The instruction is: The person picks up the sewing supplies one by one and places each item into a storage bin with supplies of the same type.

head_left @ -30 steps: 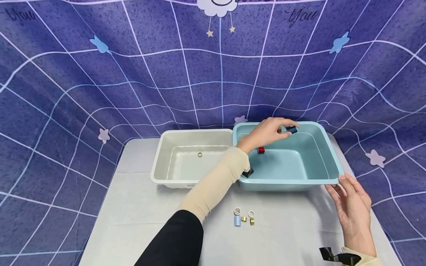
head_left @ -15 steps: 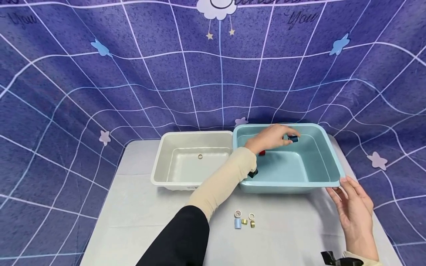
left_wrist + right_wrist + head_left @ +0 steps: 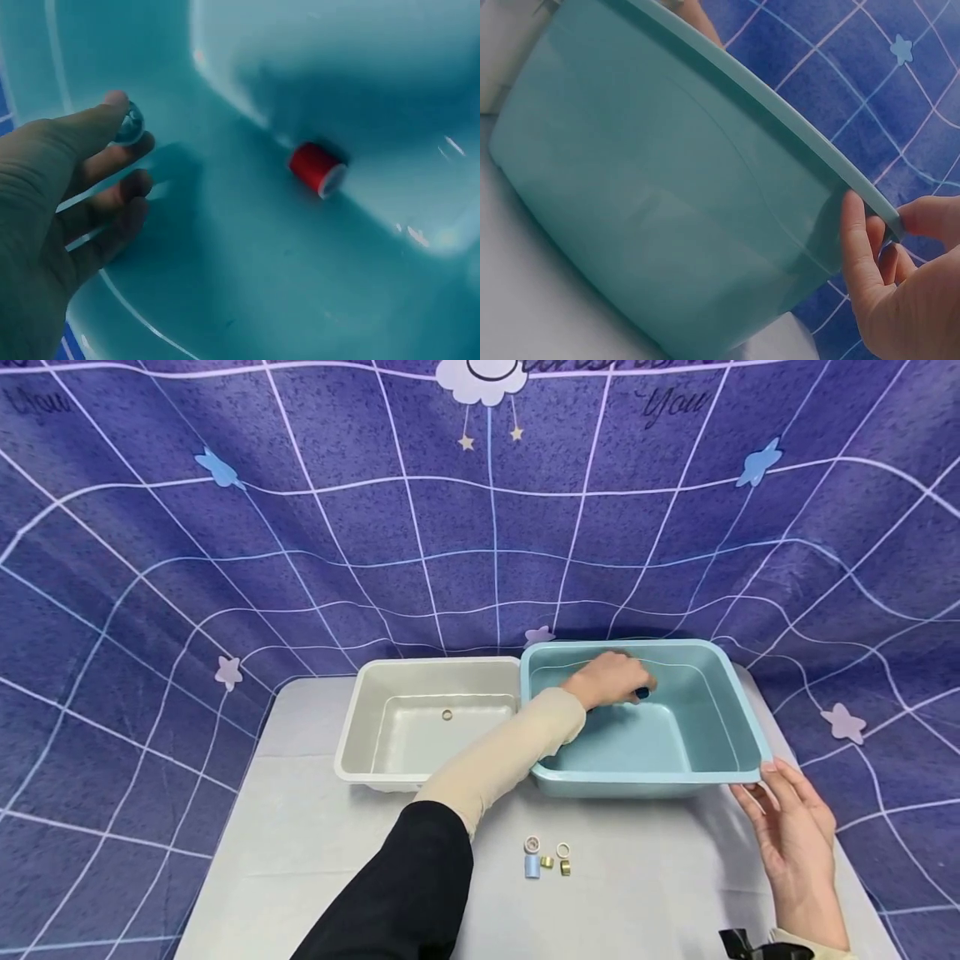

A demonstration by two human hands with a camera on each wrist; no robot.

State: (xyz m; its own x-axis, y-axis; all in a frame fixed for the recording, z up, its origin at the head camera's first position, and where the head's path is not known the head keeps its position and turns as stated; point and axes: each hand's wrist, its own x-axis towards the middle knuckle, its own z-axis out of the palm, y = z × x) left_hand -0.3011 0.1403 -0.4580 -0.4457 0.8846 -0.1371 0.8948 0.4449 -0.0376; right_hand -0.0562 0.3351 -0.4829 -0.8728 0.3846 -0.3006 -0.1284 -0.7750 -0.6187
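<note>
Inside the teal tub point(image 3: 645, 777), my left hand point(image 3: 611, 678) pinches a dark blue thread spool point(image 3: 642, 692) between thumb and fingertips. In the left wrist view the end of that spool shows between the thumb and index finger, above the tub floor. A red thread spool point(image 3: 315, 166) lies on its side in the tub, apart from the hand; the left hand and arm hide it in the head view. My right hand point(image 3: 798, 835) grips the tub's near right corner, with the thumb and fingers point(image 3: 859, 247) at the rim.
A white tub point(image 3: 367, 775) stands left of the teal one, with a small ring point(image 3: 447, 715) inside. In front lie a light blue spool point(image 3: 532, 867), a pale roll point(image 3: 532, 844), a pale ring point(image 3: 563, 851) and gold pieces point(image 3: 566, 867). A purple curtain point(image 3: 480, 527) hangs behind.
My left hand has gone lower into the teal tub and slightly left, taking the dark blue spool with it. The red spool has become hidden in the head view. My right hand stays at the corner.
</note>
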